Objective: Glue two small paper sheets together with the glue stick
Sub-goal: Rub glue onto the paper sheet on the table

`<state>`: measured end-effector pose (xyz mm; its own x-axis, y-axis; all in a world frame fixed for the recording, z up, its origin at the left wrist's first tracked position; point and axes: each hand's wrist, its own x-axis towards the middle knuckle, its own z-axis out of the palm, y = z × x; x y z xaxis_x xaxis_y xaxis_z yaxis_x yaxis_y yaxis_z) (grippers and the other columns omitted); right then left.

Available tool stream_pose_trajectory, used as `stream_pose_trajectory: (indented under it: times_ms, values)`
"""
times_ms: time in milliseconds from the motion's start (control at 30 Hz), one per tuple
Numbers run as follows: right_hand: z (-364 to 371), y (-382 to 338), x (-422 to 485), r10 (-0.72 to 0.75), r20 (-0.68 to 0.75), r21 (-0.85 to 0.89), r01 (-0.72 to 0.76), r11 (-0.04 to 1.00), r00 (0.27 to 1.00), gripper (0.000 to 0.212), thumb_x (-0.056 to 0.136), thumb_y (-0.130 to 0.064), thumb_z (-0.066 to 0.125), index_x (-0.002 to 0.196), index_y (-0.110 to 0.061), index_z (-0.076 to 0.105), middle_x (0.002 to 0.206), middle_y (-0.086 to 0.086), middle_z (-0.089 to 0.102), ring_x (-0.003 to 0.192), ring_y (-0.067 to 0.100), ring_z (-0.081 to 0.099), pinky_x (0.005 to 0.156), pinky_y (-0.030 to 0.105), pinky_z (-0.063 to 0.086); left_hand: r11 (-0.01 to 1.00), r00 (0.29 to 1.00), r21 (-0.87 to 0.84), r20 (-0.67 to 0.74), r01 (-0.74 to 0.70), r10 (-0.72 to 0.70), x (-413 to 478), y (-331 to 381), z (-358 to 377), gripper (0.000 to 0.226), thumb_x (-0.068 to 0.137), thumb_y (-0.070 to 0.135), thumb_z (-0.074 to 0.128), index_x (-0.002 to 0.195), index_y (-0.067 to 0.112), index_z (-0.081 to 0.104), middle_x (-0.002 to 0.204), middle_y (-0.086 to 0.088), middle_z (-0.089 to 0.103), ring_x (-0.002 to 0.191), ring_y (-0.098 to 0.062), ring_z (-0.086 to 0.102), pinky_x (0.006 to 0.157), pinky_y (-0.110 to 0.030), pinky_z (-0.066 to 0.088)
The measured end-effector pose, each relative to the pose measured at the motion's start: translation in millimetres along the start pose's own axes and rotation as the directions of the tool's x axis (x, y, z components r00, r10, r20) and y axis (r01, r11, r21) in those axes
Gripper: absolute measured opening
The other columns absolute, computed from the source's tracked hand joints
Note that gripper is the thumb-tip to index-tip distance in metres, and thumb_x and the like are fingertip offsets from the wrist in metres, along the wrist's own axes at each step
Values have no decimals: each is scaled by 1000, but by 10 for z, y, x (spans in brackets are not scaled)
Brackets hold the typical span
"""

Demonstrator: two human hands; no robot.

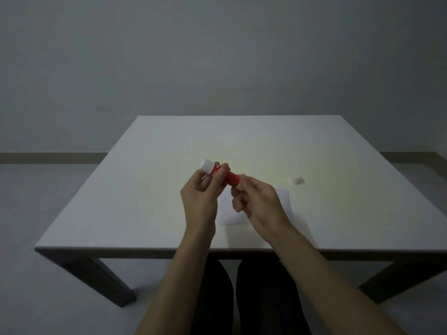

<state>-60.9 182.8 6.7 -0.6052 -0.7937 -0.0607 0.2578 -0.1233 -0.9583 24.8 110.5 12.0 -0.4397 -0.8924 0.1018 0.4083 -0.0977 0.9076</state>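
A red glue stick point(228, 177) with a white end point(208, 166) is held level above the table, pointing up and to the left. My left hand point(202, 194) grips its upper part near the white end. My right hand point(256, 200) pinches its lower end. Under my hands a white paper sheet point(283, 201) lies flat on the table, partly hidden by my right hand. I cannot tell whether it is one sheet or two stacked. A small white cap point(298, 180) lies on the table to the right.
The white table point(121, 201) has dark wooden legs and stands before a grey wall. My dark-trousered legs point(242, 298) show beneath the near edge.
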Motion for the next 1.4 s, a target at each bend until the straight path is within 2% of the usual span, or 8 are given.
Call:
stream_pose_trajectory:
  times_ms: [133, 367, 567, 800, 1000, 1133, 1300, 1400]
  values:
    - [54, -71, -4, 216, -132, -137, -234, 962, 967, 60, 94, -55, 32, 67, -8, 59, 38, -5, 43, 28, 4, 31, 31, 13, 27, 996, 996, 64, 76, -59, 54, -37, -29, 13, 12, 81, 17, 69, 93, 18, 72, 92, 3, 78, 95, -8, 71, 74, -6, 49]
    - [-96, -140, -37, -128, 55, -52, 131, 990, 990, 15, 92, -17, 54, 104, -10, 60, 71, 8, 64, 54, 16, 61, 57, 23, 53, 995, 996, 55, 18, -86, 86, 22, 6, 34, 16, 78, 21, 72, 91, 12, 73, 85, 2, 78, 89, -10, 72, 74, -10, 50]
    - [-82, -155, -22, 184, -58, -183, -191, 964, 981, 56, 90, -58, 38, 63, -11, 53, 39, -6, 42, 30, 6, 32, 32, 16, 28, 993, 991, 70, 106, -95, 87, -18, -12, 29, 11, 81, 19, 70, 92, 22, 72, 93, 5, 78, 98, -8, 70, 79, -7, 49]
    - [-209, -190, -8, -65, 101, -98, 75, 992, 993, 23, 91, -19, 57, 110, -8, 57, 63, 3, 64, 48, 13, 57, 43, 21, 47, 994, 992, 46, 78, -101, 97, 42, -15, 41, 15, 82, 19, 70, 95, 14, 73, 94, 0, 78, 97, -11, 71, 80, -10, 51]
    - [-213, -117, 52, 355, 5, 60, -355, 933, 935, 52, 90, -52, 48, 55, -13, 47, 37, -4, 31, 28, 8, 22, 29, 16, 19, 998, 965, 31, 259, -56, 47, 95, -114, -28, 16, 85, 15, 66, 100, 15, 68, 102, -2, 76, 105, -16, 69, 85, -14, 51]
    - [-263, -19, 71, 469, 49, 119, -472, 874, 882, 59, 88, -58, 44, 48, -14, 41, 35, -2, 29, 26, 10, 21, 33, 17, 19, 998, 938, 56, 347, -25, 4, 125, -216, -129, 19, 87, 18, 63, 106, 16, 65, 107, -2, 75, 109, -17, 67, 94, -20, 50]
    - [-241, -36, 107, 204, 111, 194, -222, 955, 973, 39, 83, -42, 59, 96, -6, 65, 64, 6, 61, 50, 14, 59, 43, 21, 46, 994, 919, 88, 395, -57, 18, 173, -260, -115, 27, 85, 18, 65, 111, 24, 67, 116, 2, 71, 114, -11, 63, 90, -16, 49]
    - [-325, -111, 233, 124, 2, 317, -118, 941, 992, 10, 87, -17, 60, 90, -8, 63, 60, 4, 62, 47, 10, 58, 41, 18, 48, 878, 879, 415, 476, -238, 13, 332, -281, -241, 56, 82, 27, 68, 135, 29, 47, 144, 8, 47, 133, -3, 42, 110, -24, 35]
